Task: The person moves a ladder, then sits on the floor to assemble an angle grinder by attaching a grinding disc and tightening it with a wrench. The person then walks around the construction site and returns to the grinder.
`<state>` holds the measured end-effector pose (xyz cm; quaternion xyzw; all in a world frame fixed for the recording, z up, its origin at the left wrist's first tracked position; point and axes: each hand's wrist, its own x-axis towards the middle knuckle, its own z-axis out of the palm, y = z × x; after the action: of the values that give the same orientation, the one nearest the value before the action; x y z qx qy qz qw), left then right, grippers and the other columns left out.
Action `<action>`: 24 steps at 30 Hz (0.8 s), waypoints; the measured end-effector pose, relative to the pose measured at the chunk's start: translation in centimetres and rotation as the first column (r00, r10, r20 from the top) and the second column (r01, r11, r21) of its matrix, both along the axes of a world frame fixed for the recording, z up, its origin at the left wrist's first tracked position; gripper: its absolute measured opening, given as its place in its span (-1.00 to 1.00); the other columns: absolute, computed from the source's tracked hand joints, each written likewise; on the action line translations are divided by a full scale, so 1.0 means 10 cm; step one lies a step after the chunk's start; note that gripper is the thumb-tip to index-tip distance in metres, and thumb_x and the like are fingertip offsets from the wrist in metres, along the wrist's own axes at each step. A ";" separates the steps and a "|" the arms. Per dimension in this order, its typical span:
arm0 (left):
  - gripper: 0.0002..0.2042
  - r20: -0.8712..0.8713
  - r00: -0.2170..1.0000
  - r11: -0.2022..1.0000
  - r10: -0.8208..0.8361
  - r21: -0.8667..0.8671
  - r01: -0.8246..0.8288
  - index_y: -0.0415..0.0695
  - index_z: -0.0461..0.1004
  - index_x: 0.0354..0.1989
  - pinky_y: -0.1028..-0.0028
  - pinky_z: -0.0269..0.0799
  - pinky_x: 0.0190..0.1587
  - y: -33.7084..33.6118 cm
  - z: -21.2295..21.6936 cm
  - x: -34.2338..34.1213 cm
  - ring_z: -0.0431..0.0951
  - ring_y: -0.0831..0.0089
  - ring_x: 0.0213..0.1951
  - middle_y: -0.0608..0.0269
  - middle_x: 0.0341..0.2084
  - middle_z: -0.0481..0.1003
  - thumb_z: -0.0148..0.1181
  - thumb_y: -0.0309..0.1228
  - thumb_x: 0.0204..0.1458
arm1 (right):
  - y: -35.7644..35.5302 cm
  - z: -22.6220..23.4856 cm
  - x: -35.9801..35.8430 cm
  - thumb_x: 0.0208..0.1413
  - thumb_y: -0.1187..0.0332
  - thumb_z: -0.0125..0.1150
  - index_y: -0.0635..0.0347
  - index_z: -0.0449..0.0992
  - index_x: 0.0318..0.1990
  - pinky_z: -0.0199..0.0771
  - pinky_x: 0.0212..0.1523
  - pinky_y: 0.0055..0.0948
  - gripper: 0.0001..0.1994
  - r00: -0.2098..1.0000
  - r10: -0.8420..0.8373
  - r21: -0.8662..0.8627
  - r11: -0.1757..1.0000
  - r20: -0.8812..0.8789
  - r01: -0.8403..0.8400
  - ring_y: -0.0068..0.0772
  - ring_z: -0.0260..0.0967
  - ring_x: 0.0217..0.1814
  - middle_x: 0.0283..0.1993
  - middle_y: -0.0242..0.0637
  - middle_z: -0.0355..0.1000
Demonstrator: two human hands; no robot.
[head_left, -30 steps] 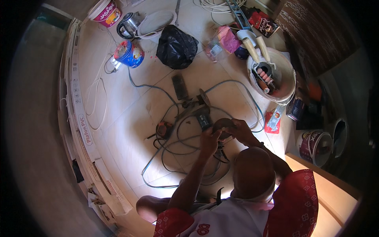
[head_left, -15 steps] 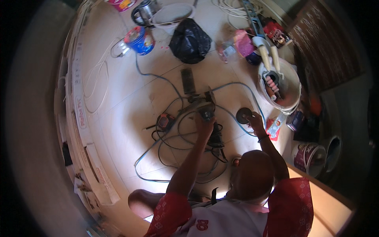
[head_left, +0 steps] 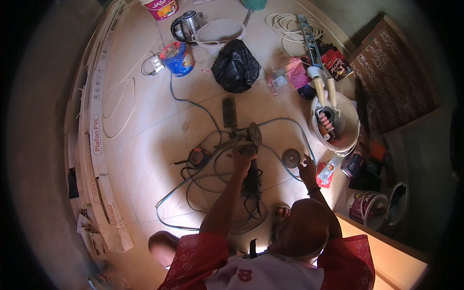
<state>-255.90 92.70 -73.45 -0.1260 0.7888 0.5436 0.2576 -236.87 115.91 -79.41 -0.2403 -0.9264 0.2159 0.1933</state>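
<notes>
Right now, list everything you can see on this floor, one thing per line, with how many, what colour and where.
angle grinder: 1, dark, floor centre, under the left hand
loose disc: 1, grey, floor just ahead of the right hand
cables: several, blue and black, looped around the grinder
tape measure: 1, orange and black, left of the grinder
black bag: 1, far centre
blue tub: 1, far left
kettle: 1, metal, far edge
white bucket: 1, holding tools, right
cord coil: 1, white, far right
trim strips: a stack, white, along the left
left hand: on the grinder
right hand: open, beside the disc
</notes>
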 end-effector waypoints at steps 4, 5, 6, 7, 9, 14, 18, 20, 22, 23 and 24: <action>-0.20 0.194 0.981 0.894 0.018 0.436 -0.103 -0.26 0.07 0.20 0.33 0.45 -0.08 -0.24 0.44 0.20 0.44 0.20 -0.07 0.00 -0.02 0.33 0.37 -0.52 -0.29 | -0.12 0.58 -0.23 -0.02 0.39 0.24 0.24 0.21 0.22 0.49 -0.39 -0.50 -0.40 0.990 0.089 -0.642 0.767 0.109 0.002 -0.41 0.46 -0.27 -0.15 -0.13 0.44; -0.23 0.174 0.985 0.870 0.010 0.484 -0.094 -0.24 0.09 0.18 0.35 0.45 -0.09 -0.32 0.59 0.28 0.44 0.23 -0.08 0.03 -0.03 0.34 0.37 -0.53 -0.29 | -0.23 0.82 -0.35 0.00 0.39 0.24 0.23 0.19 0.24 0.48 -0.35 -0.52 -0.39 0.987 0.148 -0.658 0.750 0.063 -0.071 -0.42 0.45 -0.26 -0.10 -0.13 0.42; -0.25 0.145 0.989 0.836 -0.020 0.544 -0.063 -0.22 0.12 0.15 0.38 0.45 -0.10 -0.32 0.76 0.33 0.44 0.25 -0.10 0.05 -0.05 0.35 0.37 -0.54 -0.29 | -0.30 1.13 -0.45 0.01 0.39 0.24 0.23 0.17 0.25 0.48 -0.32 -0.54 -0.38 0.983 0.186 -0.657 0.742 0.011 -0.133 -0.42 0.45 -0.25 -0.06 -0.13 0.40; -0.28 0.116 0.992 0.798 -0.041 0.602 -0.037 -0.19 0.14 0.12 0.40 0.45 -0.11 -0.33 0.87 0.38 0.44 0.27 -0.11 0.08 -0.07 0.36 0.36 -0.55 -0.29 | -0.37 1.44 -0.56 0.02 0.40 0.23 0.23 0.15 0.27 0.47 -0.29 -0.56 -0.37 0.975 0.223 -0.650 0.739 -0.014 -0.179 -0.42 0.44 -0.22 -0.05 -0.14 0.39; -0.33 -0.049 0.999 0.753 -0.005 0.657 0.036 -0.18 0.15 0.08 0.39 0.43 -0.09 -0.27 0.99 0.48 0.44 0.29 -0.11 0.11 -0.10 0.37 0.36 -0.55 -0.28 | -0.52 2.00 -0.75 0.06 0.41 0.22 0.22 0.11 0.29 0.46 -0.24 -0.58 -0.36 0.955 0.292 -0.640 0.724 -0.056 -0.259 -0.41 0.43 -0.17 -0.02 -0.16 0.36; -0.28 -0.409 0.911 0.818 0.055 0.541 0.194 -0.20 0.09 0.11 0.33 0.36 -0.01 -0.22 1.23 0.61 0.41 0.28 -0.07 0.07 -0.10 0.35 0.36 -0.54 -0.29 | -0.90 2.80 -0.99 0.10 0.35 0.22 0.26 0.11 0.29 0.43 -0.08 -0.40 -0.38 0.874 0.390 -0.598 0.640 -0.289 -0.483 -0.30 0.34 0.03 0.07 -0.10 0.29; -0.19 -0.505 0.853 0.836 0.132 0.519 0.178 -0.23 0.02 0.18 0.29 0.28 0.08 -0.14 1.49 0.69 0.37 0.20 0.00 -0.02 -0.03 0.29 0.36 -0.51 -0.30 | -1.01 3.38 -1.09 0.07 0.27 0.19 0.33 0.36 0.08 0.17 0.16 -0.08 -0.55 0.862 0.488 0.305 0.849 -0.141 -0.431 0.11 0.21 0.12 0.06 0.10 0.29; -0.14 -0.550 0.823 0.873 0.144 0.462 0.156 -0.23 -0.02 0.22 0.27 0.26 0.11 -0.11 1.49 0.72 0.35 0.13 0.03 -0.07 0.02 0.25 0.37 -0.49 -0.31 | -1.09 3.70 -1.20 0.09 0.17 0.15 0.33 0.45 -0.02 0.12 0.20 -0.04 -0.58 0.816 0.578 0.254 0.790 -0.005 -0.558 0.13 0.15 0.20 0.05 0.11 0.32; -0.09 -0.566 0.814 0.921 0.127 0.373 0.115 -0.24 -0.06 0.25 0.23 0.23 0.13 -0.06 1.40 0.74 0.34 0.05 0.06 -0.12 0.06 0.21 0.38 -0.47 -0.32 | -1.26 3.80 -1.28 0.09 0.12 0.13 0.29 0.49 -0.08 0.07 0.25 -0.08 -0.59 0.800 0.558 0.369 0.712 0.221 -0.598 0.10 0.06 0.29 0.09 0.03 0.32; -0.09 -0.583 0.803 0.934 0.125 0.342 0.103 -0.24 -0.06 0.25 0.23 0.24 0.13 -0.08 1.47 0.75 0.33 0.06 0.07 -0.12 0.05 0.22 0.38 -0.48 -0.34 | -1.37 3.82 -1.35 0.08 0.10 0.13 0.27 0.52 -0.10 0.04 0.28 -0.11 -0.60 0.780 0.534 0.412 0.662 0.325 -0.625 0.09 0.02 0.33 0.11 -0.01 0.32; -0.08 -0.598 0.792 0.946 0.121 0.312 0.090 -0.24 -0.06 0.25 0.22 0.24 0.13 -0.11 1.54 0.76 0.32 0.06 0.07 -0.11 0.04 0.23 0.38 -0.49 -0.35 | -1.45 3.83 -1.43 0.09 0.10 0.11 0.27 0.52 -0.14 0.10 0.24 -0.11 -0.61 0.747 0.504 0.374 0.653 0.435 -0.658 0.08 0.08 0.28 0.06 0.01 0.35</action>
<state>-248.26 91.62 -58.08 0.0934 0.7281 0.6791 0.0022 -251.21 101.40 -41.14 0.1032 -0.9940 -0.0219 0.0296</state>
